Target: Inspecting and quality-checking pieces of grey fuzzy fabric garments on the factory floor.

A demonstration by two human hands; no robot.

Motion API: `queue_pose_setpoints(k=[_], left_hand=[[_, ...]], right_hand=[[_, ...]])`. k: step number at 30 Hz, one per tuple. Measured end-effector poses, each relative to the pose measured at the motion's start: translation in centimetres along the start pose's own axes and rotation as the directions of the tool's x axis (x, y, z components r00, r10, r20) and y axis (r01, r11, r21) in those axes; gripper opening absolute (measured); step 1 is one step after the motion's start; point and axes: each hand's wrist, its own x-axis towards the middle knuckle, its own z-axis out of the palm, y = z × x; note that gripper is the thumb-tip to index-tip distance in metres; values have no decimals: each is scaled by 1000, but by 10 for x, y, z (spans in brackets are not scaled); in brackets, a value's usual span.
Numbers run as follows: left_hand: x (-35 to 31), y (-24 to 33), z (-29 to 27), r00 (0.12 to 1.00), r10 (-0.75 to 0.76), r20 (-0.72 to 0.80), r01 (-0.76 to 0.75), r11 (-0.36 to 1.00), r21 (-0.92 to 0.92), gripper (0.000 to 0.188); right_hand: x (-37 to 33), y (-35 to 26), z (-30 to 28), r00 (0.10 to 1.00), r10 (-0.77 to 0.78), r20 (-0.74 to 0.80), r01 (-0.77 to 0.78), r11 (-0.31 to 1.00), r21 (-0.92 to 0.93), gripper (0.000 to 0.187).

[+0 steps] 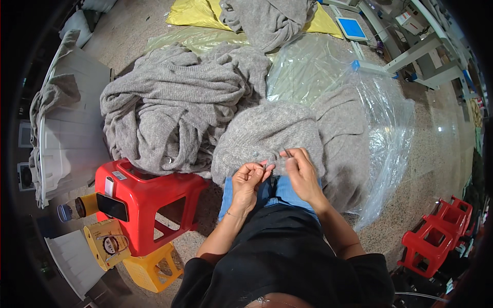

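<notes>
A fuzzy grey knit garment (272, 128) lies bunched over my knees, with a small shiny button (255, 153) on it. My left hand (249, 182) is closed in a pinch at the garment's near edge. What sits between its fingertips is too small to name. Just to the right, my right hand (303, 177) is closed, its thumb smeared by motion. A thin dark sliver shows at its fingertips, too small to identify. The two hands are a short way apart, both right at the knit.
A large heap of grey knitwear (174, 102) lies to the left, more (269, 20) on yellow plastic ahead. Clear plastic sheeting (385, 143) spreads right. A red stool (138, 205) with a phone (112, 207) stands near left, beside a white bin (74, 128). Red stools (429, 241) stand right.
</notes>
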Motion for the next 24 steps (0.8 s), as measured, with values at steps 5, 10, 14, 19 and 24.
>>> queue_pose_setpoints(k=[5,10,14,19,24], left_hand=[[-1,0,-4,999,-33,22,34,999,-38,4],[0,0,-6,999,-24,23,24,1000,0,4],[0,-2,-8,999,-21,26,20,999,30,4],[1,-3,-12,999,-12,32,12,1000,16,3],[1,-3,-8,999,-24,34,24,1000,6,2]], right_hand=[[-15,-4,-9,521,635,570,-841,495,218,52],[-22,3,7,629,562,537,-733,660,168,46],[-19,7,10,634,571,522,-712,695,104,43],[-16,7,8,640,555,531,-692,717,84,40],[-16,7,11,635,583,506,-684,730,18,40]])
